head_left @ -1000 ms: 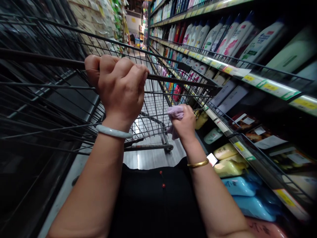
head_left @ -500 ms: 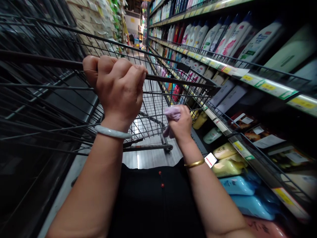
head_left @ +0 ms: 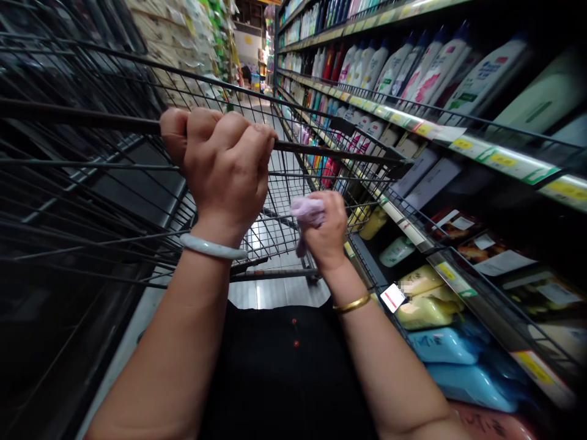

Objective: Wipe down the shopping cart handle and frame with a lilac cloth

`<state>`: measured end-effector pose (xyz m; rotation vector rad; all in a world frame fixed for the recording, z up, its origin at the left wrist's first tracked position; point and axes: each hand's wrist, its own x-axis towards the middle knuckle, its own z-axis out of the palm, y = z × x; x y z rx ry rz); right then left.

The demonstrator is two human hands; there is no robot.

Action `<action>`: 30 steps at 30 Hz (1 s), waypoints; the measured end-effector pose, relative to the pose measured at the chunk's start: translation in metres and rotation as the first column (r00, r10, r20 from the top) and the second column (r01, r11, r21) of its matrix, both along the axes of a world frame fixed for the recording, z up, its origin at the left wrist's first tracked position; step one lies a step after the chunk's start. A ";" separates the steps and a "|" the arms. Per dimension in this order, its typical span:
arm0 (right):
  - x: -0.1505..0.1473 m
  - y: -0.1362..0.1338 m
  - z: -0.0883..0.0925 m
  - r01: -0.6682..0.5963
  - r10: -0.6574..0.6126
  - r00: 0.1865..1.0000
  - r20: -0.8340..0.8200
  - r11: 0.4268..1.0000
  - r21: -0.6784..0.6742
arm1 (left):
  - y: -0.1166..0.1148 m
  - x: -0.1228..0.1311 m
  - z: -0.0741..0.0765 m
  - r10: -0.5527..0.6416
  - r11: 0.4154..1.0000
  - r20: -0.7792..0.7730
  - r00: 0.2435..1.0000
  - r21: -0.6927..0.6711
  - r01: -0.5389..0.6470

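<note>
My left hand (head_left: 224,168) is wrapped over the dark handle bar (head_left: 321,150) of a wire shopping cart (head_left: 284,192). A pale bangle (head_left: 213,246) circles that wrist. Lower and to the right, my right hand (head_left: 328,229) is closed around a crumpled light-purple cloth (head_left: 308,211), one end of which hangs below the fist. The cloth is in front of the cart's wire side; whether it touches the wires I cannot tell. A gold bangle (head_left: 352,304) is on my right wrist.
Shelves of shampoo bottles (head_left: 440,67) line the right side, fronted by a price-label rail (head_left: 504,159). Lower down lie yellow and blue bottles (head_left: 443,345). Packaged goods (head_left: 177,43) hang on the left. Tiled floor (head_left: 275,293) shows under the cart.
My right hand has moved a little left with the cloth. The left hand keeps its grip on the handle bar, and the view has shifted slightly.
</note>
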<state>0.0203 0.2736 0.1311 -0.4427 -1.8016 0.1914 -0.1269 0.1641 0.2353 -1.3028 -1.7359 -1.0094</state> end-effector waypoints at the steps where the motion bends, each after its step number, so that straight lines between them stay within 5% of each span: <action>1: -0.004 -0.007 0.001 -0.040 0.038 0.998 0.053 0.999 0.035 | -0.001 0.001 0.000 -0.008 1.000 0.019 1.000 -0.006 0.008; 5: -0.004 -0.008 0.011 -0.086 0.084 0.996 0.022 0.989 0.119 | -0.003 0.002 0.001 -0.036 0.999 0.054 0.998 -0.028 0.037; 10: 0.008 0.013 0.017 0.043 -0.040 0.977 -0.211 0.999 0.010 | -0.002 0.003 0.000 -0.013 0.999 0.033 0.999 -0.030 0.014; 17: -0.014 -0.032 0.013 -0.146 0.133 0.973 0.187 0.988 0.057 | -0.005 0.006 0.000 -0.008 1.000 0.000 1.000 -0.010 0.008; 25: 0.000 -0.007 0.034 0.074 -0.068 0.984 -0.165 0.997 0.032 | -0.002 0.008 0.000 -0.030 1.000 0.051 0.998 0.001 0.030; 30: -0.017 -0.032 0.031 -0.129 0.128 0.992 0.015 0.983 0.132 | -0.005 0.010 0.002 -0.035 0.999 0.075 0.997 -0.031 0.037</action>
